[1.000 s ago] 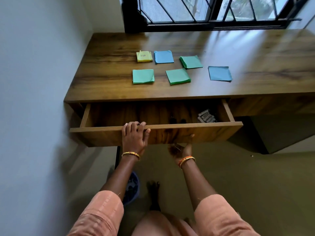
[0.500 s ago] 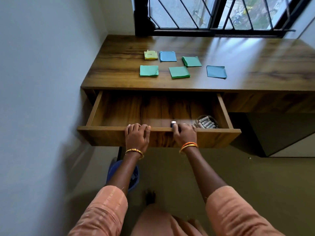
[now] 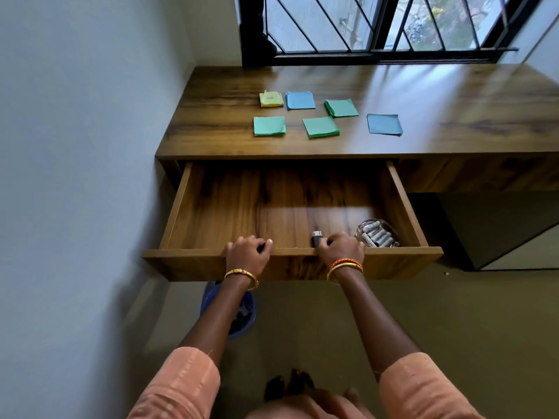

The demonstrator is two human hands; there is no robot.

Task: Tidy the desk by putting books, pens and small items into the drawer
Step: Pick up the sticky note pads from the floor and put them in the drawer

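Note:
The wooden drawer stands pulled far out under the desk top. My left hand curls over its front edge left of the middle. My right hand grips the same edge further right, next to a small black and silver item lying on the drawer floor. A clear round dish of batteries sits in the drawer's front right corner. On the desk lie several sticky-note pads: a yellow pad, a blue pad, three green pads and another blue pad.
A grey wall runs close along the left of the desk and drawer. A barred window sits behind the desk. A blue bin stands on the floor under the drawer, behind my left forearm. My feet show at the bottom.
The drawer has slid much further out toward me. My right hand rose from beneath the drawer front onto its top edge. The batteries and the small black item came into view.

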